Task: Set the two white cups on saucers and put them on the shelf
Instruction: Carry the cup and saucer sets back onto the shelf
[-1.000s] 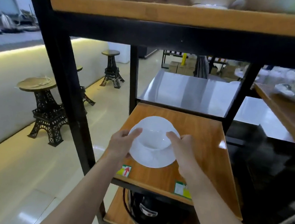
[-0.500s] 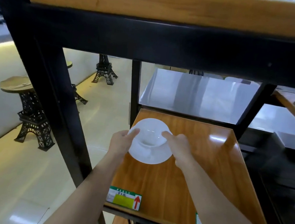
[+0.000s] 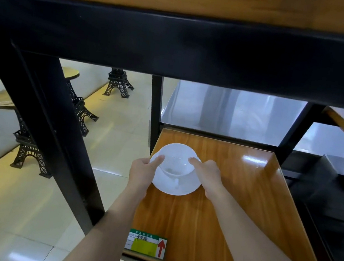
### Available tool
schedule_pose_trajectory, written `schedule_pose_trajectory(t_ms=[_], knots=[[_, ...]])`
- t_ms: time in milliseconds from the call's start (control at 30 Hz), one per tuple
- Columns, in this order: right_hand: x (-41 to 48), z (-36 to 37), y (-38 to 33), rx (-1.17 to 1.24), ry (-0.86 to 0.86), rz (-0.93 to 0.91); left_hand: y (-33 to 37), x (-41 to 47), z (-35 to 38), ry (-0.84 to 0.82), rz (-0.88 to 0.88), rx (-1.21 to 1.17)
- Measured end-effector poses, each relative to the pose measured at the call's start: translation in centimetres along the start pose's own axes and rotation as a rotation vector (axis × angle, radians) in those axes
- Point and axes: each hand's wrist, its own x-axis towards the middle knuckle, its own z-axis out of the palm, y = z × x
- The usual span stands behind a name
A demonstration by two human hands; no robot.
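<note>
From the head camera, a white cup sits on a white saucer over the back left part of a wooden shelf, and both hands carry the pair. The left hand holds the saucer's left edge with its forefinger laid against the cup's rim; the right hand grips the right edge the same way, forefinger touching the rim. Whether the saucer already rests on the board or hangs just above it cannot be told. Only one cup is in view; the second is not seen. The main risk, as I judge it, is the cup sliding on the glossy saucer if the hands tilt or let go unevenly, since only two fingertips steady it. The set also lies near the shelf's left edge and the black upright post, so a sideways nudge could knock it against the post or over the edge.
</note>
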Motion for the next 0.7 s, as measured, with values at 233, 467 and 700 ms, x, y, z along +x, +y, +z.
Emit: schedule_pose_trajectory(t_ms=[233, 467, 700], knots=[[0.6, 0.1, 0.5, -0.033, -0.003, 0.017, 0.1, 0.4, 0.2, 0.009, -0.038, 0.033], [0.2, -0.7, 0.0, -0.160, 0.062, -0.011, -0.2, 1.0, -0.2, 0.008, -0.028, 0.233], [-4.2, -3.5, 0.7, -0.400, 0.245, -0.281, 1.7, -1.5, -1.1, 0.144, 0.254, 0.589]])
